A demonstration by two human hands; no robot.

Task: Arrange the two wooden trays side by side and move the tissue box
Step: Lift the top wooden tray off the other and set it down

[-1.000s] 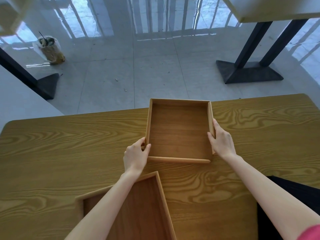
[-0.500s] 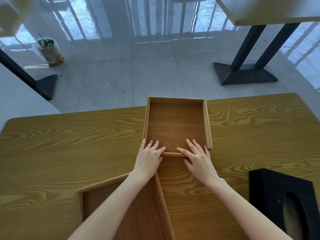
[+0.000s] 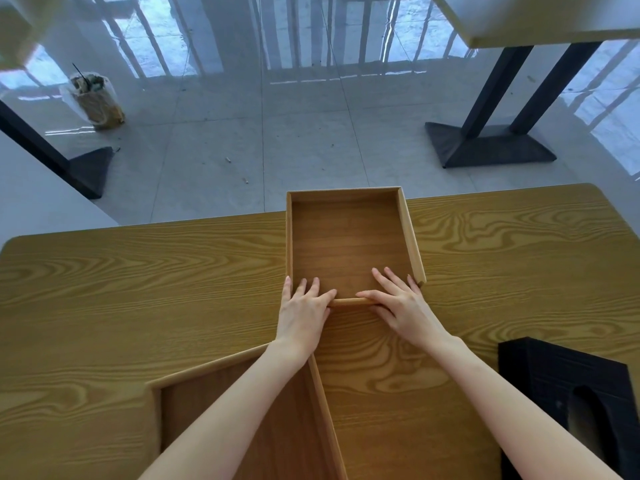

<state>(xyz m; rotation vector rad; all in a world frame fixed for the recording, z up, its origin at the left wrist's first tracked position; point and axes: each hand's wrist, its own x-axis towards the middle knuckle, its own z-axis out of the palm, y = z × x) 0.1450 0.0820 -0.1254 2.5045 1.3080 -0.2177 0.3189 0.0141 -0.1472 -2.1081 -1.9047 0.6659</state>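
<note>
At twelve o'clock on the table (image 3: pixel 145 292), far tray (image 3: pixel 349 244) lies long axis away; left hand (image 3: pixel 303 315) and right hand (image 3: pixel 401 306) rest flat, fingers spread, on its near rim. Near tray (image 3: pixel 277 427) sits askew at seven o'clock, tissue box (image 3: pixel 568 386) at four.

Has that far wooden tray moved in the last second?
Yes. The far tray has slid away from the person: its far end now overhangs the table edge, and both hands now lie flat at its near rim.

Glossy grey tiled floor (image 3: pixel 214 140) (window reflections), black-legged table (image 3: pixel 540 19), wood-grain tabletop (image 3: pixel 138 289)
</note>
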